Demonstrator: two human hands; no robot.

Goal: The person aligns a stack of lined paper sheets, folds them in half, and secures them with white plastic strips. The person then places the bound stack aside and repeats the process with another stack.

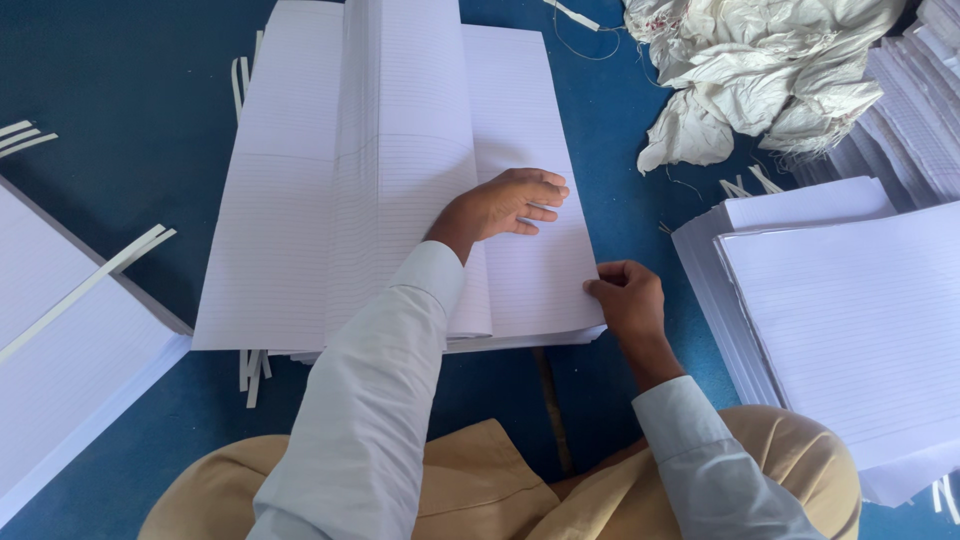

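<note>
A person in a pale long-sleeved shirt and tan trousers sat at a stack of large white ruled paper sheets (400, 180) that lay in the middle of a dark blue floor covering (120, 90), its far end cut off by the top of the frame. The left hand (505, 203) lay flat on the right half of the stack, fingers stretched out and released, pressing the top sheet without gripping it. The right hand (628, 298) was at the stack's near right corner, fingers curled and pinching the edge of the sheets; how many sheets it held could not be made out.

Several leaves stood raised along the stack's centre, hiding the sheet beneath them. A second pile of white ruled paper (850, 310) sat to the right, near but apart from the hands, running out of the frame on the right. A third white paper pile with a grey edge (70, 350) lay at the left, only partly seen. Thin white paper offcut strips (250, 372) poked out from under the central stack's near edge, with more lying at the far left. A crumpled white woven sack (760, 70) lay at the far right, its top cropped. Nothing of the room beyond the floor showed.
</note>
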